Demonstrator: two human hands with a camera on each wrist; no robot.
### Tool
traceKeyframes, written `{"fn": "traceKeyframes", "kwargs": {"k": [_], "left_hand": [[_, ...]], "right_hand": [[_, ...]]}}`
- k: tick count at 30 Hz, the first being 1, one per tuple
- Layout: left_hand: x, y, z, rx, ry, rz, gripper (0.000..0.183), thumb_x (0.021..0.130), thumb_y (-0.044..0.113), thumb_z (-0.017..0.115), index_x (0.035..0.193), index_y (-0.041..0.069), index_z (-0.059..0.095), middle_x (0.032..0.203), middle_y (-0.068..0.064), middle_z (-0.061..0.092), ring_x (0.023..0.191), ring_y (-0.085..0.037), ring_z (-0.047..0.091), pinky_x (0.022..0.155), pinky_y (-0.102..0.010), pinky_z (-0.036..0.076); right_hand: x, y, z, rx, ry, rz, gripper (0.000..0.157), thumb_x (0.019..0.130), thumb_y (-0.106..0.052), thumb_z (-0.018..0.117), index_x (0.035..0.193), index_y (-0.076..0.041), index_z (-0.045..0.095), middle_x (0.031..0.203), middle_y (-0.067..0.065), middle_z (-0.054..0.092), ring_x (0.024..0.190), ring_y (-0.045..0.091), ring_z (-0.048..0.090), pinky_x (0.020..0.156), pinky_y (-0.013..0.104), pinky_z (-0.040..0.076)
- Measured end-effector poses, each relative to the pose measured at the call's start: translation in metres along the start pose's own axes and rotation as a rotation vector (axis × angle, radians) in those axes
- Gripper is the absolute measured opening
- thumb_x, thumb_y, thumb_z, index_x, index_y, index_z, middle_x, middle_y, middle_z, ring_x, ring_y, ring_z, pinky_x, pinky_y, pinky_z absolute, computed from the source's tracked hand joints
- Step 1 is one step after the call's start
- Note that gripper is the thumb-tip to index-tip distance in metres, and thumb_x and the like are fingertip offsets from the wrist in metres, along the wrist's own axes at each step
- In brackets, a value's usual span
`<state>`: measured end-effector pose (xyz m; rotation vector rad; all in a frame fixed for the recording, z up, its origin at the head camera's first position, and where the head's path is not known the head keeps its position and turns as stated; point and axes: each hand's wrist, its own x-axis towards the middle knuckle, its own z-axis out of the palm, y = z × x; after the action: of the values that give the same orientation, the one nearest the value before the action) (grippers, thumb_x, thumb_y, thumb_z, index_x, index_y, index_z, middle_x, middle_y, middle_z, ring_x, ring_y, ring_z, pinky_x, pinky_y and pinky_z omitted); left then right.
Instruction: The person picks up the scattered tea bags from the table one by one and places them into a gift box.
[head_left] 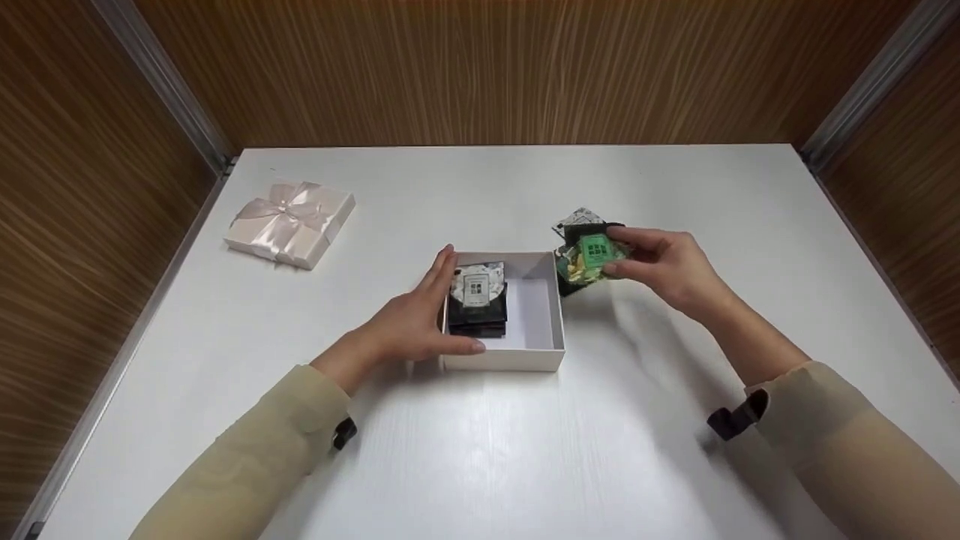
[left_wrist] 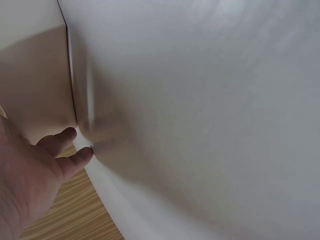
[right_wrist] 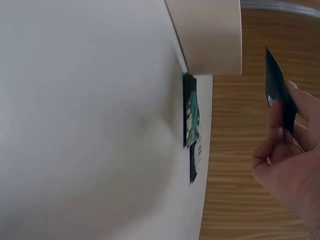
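Before me stands an open white box [head_left: 536, 313]. A pile of dark sachets [head_left: 478, 292] lies in its left half, the top one with a black and white print. My left hand [head_left: 405, 322] rests against the box's left side, thumb along the near rim and straight fingers by the far left corner. To the right of the box, my right hand [head_left: 671, 270] pinches a dark sachet [head_left: 596, 251] with a green label between thumb and fingers, raised off the table in the right wrist view. Other sachets [right_wrist: 192, 120] lie on the table beneath it, beside the box.
A pale pink gift box [head_left: 292, 225] with a satin ribbon bow stands at the back left of the white table [head_left: 420, 465]. Wood-grain panels [head_left: 480, 75] close off the back and both sides.
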<state>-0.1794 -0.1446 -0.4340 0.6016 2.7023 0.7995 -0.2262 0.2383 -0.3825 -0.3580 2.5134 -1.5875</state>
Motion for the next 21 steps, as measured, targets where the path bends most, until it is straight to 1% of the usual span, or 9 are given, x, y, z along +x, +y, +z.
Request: {"fn": "traceKeyframes", "kwargs": {"k": [3, 4, 7, 9, 11, 15, 18, 21], "left_hand": [[0.0, 0.0, 0.0, 0.001, 0.002, 0.003, 0.143, 0.074, 0.089, 0.069, 0.167, 0.03, -0.022, 0.177, 0.007, -0.019, 0.117, -0.039, 0.066, 0.103, -0.055, 0.051], [0.0, 0.0, 0.0, 0.002, 0.002, 0.002, 0.143, 0.074, 0.089, 0.069, 0.167, 0.03, -0.022, 0.176, 0.008, -0.019, 0.119, -0.039, 0.065, 0.104, -0.055, 0.05], [0.0, 0.001, 0.0, -0.001, -0.001, -0.001, 0.143, 0.074, 0.09, 0.069, 0.166, 0.032, -0.023, 0.174, 0.014, -0.023, 0.117, -0.039, 0.066, 0.103, -0.054, 0.051], [0.0, 0.001, 0.0, -0.001, -0.005, -0.002, 0.143, 0.073, 0.091, 0.069, 0.165, 0.034, -0.024, 0.172, 0.018, -0.025, 0.117, -0.038, 0.066, 0.102, -0.054, 0.052], [0.0, 0.001, 0.0, -0.007, -0.01, 0.0, 0.142, 0.073, 0.091, 0.068, 0.165, 0.034, -0.024, 0.172, 0.017, -0.025, 0.116, -0.038, 0.067, 0.101, -0.054, 0.053], [0.0, 0.0, 0.0, -0.017, -0.01, -0.006, 0.142, 0.073, 0.091, 0.069, 0.165, 0.036, -0.024, 0.175, 0.012, -0.022, 0.126, -0.04, 0.062, 0.106, -0.055, 0.05], [0.0, -0.001, 0.0, -0.022, -0.002, -0.012, 0.142, 0.072, 0.091, 0.07, 0.165, 0.038, -0.024, 0.176, 0.011, -0.019, 0.132, -0.041, 0.059, 0.109, -0.055, 0.047], [-0.001, -0.002, 0.0, -0.024, 0.0, -0.012, 0.142, 0.072, 0.092, 0.069, 0.164, 0.039, -0.025, 0.176, 0.011, -0.019, 0.132, -0.042, 0.058, 0.108, -0.056, 0.048]], "right_hand": [[0.005, -0.007, 0.012, -0.024, -0.017, -0.023, 0.055, 0.092, -0.009, 0.085, 0.143, -0.001, 0.066, 0.114, 0.016, 0.075, 0.092, 0.01, 0.07, 0.08, 0.02, 0.058], [0.007, -0.01, 0.017, -0.047, -0.02, -0.032, 0.054, 0.092, -0.01, 0.085, 0.143, -0.002, 0.067, 0.113, 0.016, 0.075, 0.092, 0.012, 0.069, 0.078, 0.019, 0.056], [0.012, -0.015, 0.03, -0.101, -0.024, -0.063, 0.052, 0.092, -0.011, 0.084, 0.141, -0.004, 0.069, 0.113, 0.016, 0.074, 0.094, 0.019, 0.066, 0.074, 0.019, 0.053], [0.016, -0.018, 0.039, -0.128, -0.033, -0.083, 0.052, 0.092, -0.011, 0.084, 0.142, -0.004, 0.069, 0.115, 0.017, 0.075, 0.097, 0.022, 0.064, 0.074, 0.02, 0.05], [0.019, -0.021, 0.049, -0.143, -0.046, -0.1, 0.053, 0.092, -0.013, 0.084, 0.142, -0.005, 0.068, 0.122, 0.015, 0.074, 0.102, 0.023, 0.064, 0.078, 0.021, 0.05], [0.025, -0.026, 0.068, -0.15, -0.088, -0.118, 0.056, 0.092, -0.015, 0.085, 0.144, -0.005, 0.067, 0.13, 0.013, 0.073, 0.109, 0.023, 0.065, 0.086, 0.027, 0.051], [0.029, -0.029, 0.08, -0.129, -0.112, -0.137, 0.055, 0.092, -0.014, 0.085, 0.143, -0.004, 0.068, 0.128, 0.012, 0.074, 0.11, 0.024, 0.066, 0.091, 0.034, 0.052], [0.031, -0.03, 0.091, -0.127, -0.129, -0.163, 0.054, 0.092, -0.015, 0.085, 0.142, -0.003, 0.068, 0.129, 0.012, 0.074, 0.111, 0.025, 0.067, 0.098, 0.04, 0.052]]}}
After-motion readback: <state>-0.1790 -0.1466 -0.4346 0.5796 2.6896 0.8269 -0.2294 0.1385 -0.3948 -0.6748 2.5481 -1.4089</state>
